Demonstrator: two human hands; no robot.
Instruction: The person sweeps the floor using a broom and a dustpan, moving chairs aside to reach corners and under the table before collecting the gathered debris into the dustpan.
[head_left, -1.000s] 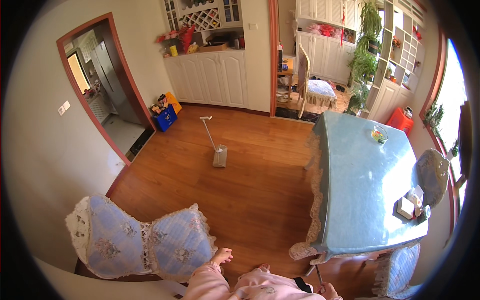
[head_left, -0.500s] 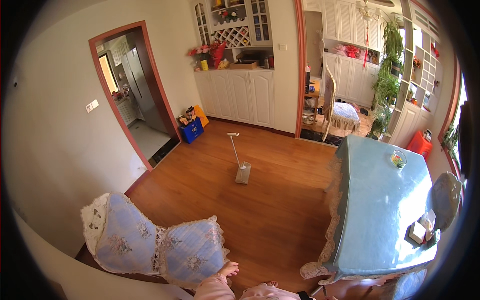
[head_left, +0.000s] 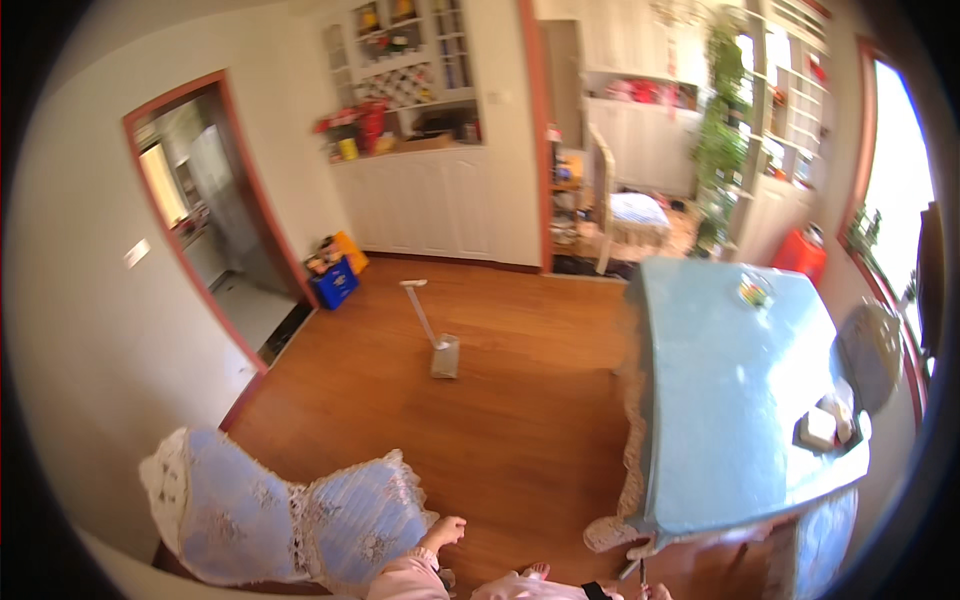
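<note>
My left hand (head_left: 447, 531), below a pink sleeve, hangs beside the front edge of a chair's blue quilted seat cover (head_left: 365, 515). Its fingers are loosely bent and hold nothing I can see. At the lower edge only part of my right hand (head_left: 657, 592) shows, closed around a thin dark stick (head_left: 643, 571) whose lower part is cut off. A black band (head_left: 596, 591) lies near that arm. Out on the wooden floor, a flat-headed floor mop (head_left: 445, 357) stands by itself, its white pole leaning left.
On the right is a table (head_left: 705, 430) under a blue cloth, bearing a glass bowl (head_left: 756, 291) and a tissue box (head_left: 818, 428). A blue box (head_left: 336, 288) sits by the doorway at left. White cabinets (head_left: 415, 205) line the far wall. My bare foot (head_left: 537, 571) is below me.
My view has turned right, so the room has slid left in the picture. My left hand's fingers look more curled than before. More of the right hand and its stick shows.
</note>
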